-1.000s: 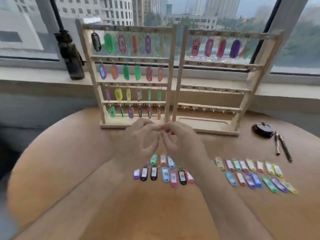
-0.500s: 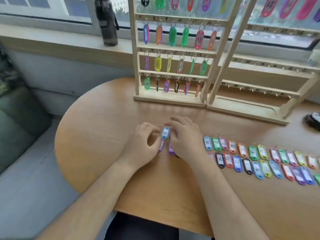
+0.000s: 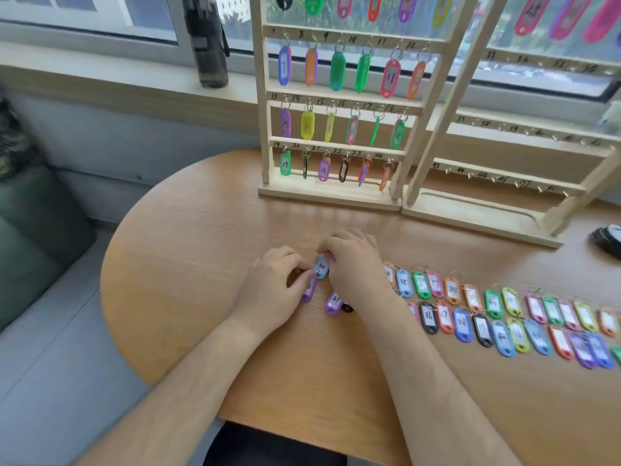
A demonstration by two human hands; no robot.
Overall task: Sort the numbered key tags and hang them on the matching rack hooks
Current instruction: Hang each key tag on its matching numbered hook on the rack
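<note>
My left hand (image 3: pixel 277 292) rests on the wooden table (image 3: pixel 188 264) and pinches the ring end of a purple key tag (image 3: pixel 309 290). My right hand (image 3: pixel 356 265) curls over the top of a light blue tag marked 30 (image 3: pixel 322 266), its fingertips on the tag's upper end. A purple tag marked 31 (image 3: pixel 333 302) and a partly hidden black tag (image 3: pixel 347 307) lie just below. Two rows of several coloured numbered tags (image 3: pixel 497 314) stretch to the right. The left rack (image 3: pixel 263 129) holds tags on every visible hook. The right rack (image 3: pixel 504 163) has bare lower hooks.
A dark water bottle (image 3: pixel 205 42) stands on the window sill at the back left. A black round object (image 3: pixel 608 238) sits at the table's right edge. A grey-green sofa cushion (image 3: pixel 37 213) lies to the left, below the table's curved rim.
A second ago both hands were raised together in front of the rack; they have come down onto the tags at the left end of the rows, and my view has tilted downward.
</note>
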